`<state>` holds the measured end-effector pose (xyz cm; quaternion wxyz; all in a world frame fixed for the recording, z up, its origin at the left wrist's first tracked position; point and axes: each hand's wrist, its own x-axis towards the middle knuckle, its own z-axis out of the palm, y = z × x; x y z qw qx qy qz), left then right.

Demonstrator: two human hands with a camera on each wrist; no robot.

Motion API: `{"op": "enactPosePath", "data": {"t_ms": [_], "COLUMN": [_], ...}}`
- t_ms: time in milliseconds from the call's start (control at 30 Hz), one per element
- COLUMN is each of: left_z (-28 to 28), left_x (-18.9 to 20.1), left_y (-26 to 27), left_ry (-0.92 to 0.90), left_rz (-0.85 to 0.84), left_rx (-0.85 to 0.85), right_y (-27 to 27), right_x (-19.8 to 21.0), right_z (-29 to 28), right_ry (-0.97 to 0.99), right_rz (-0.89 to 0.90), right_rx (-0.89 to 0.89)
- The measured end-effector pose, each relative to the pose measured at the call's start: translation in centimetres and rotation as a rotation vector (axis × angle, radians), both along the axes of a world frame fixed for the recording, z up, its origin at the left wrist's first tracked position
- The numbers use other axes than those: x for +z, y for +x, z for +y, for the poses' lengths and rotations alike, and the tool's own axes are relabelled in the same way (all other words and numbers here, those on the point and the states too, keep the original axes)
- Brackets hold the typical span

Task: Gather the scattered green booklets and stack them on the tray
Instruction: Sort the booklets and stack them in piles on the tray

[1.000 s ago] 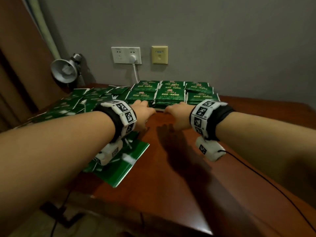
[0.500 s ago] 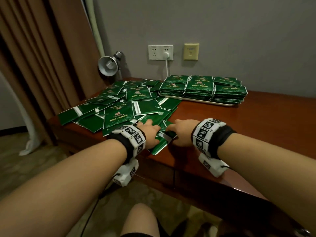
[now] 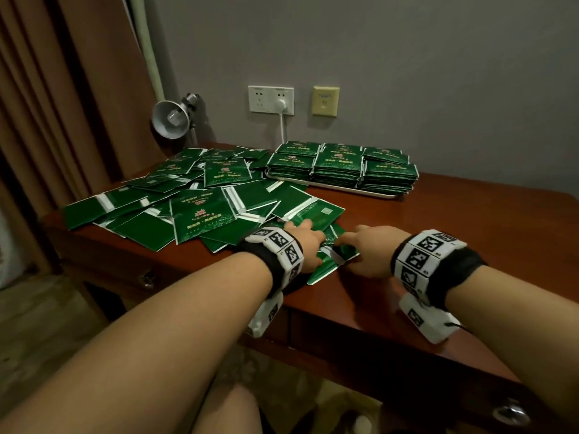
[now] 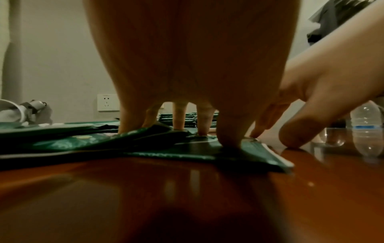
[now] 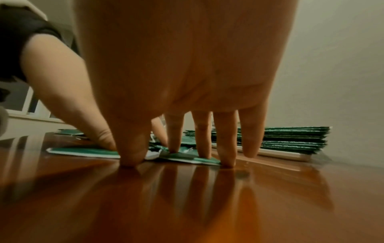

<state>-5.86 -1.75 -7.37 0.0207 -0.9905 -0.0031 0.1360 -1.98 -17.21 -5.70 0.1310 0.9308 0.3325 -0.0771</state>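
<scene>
Many green booklets (image 3: 200,214) lie scattered over the left half of the wooden table (image 3: 470,220). At the back stands a white tray (image 3: 376,193) bearing neat booklet stacks (image 3: 338,167). Near the front edge my left hand (image 3: 308,242) and right hand (image 3: 365,250) come together over a few overlapping booklets (image 3: 326,267). The left wrist view shows my left fingers (image 4: 228,139) straight, tips pressing down on a booklet (image 4: 207,152). In the right wrist view my right fingertips (image 5: 201,151) press on a booklet (image 5: 187,158) and the tabletop; neither hand grips anything.
A metal clamp lamp (image 3: 170,119) stands at the table's back left, below brown curtains (image 3: 47,89). Wall sockets (image 3: 271,100) with a plugged white cord sit behind the tray. A clear water bottle (image 4: 367,129) stands to the right in the left wrist view.
One second ago both hands were reaching at the tray's stacks. They have since drawn back to the booklets near the front edge and now press on them.
</scene>
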Motion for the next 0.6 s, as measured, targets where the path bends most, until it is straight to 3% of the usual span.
{"op": "enactPosePath", "data": {"t_ms": [333,600], "left_z": [0.6,1.0], "left_x": [0.3,-0.1], "left_y": [1.0,2.4], "left_ry": [-0.092,-0.061], "left_rz": [-0.082,-0.063], "left_rx": [-0.004,0.054], "right_y": [0.9,1.3], "right_x": [-0.8,-1.0], "right_z": [1.0,0.9], "right_ry": [-0.015,-0.012], "right_rz": [-0.099,-0.129], "right_rx": [0.034,0.04]}}
